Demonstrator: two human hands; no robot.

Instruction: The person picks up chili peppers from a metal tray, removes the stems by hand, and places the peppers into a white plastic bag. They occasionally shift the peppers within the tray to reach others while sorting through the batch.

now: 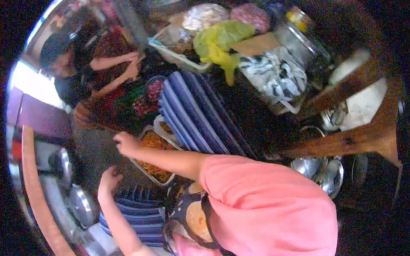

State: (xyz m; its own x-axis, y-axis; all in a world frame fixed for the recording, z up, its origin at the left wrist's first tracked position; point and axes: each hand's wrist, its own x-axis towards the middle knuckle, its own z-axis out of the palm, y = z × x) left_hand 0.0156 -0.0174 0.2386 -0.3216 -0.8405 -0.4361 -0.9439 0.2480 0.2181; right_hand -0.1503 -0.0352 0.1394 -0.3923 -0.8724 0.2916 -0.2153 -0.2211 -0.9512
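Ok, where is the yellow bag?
The yellow bag is at the top middle of the head view, resting against the white basket, just above the blue striped stack.

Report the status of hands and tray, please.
Right hand at food tray rim, grip unclear. Left hand above blue stack, grip unclear. Another person works beyond.
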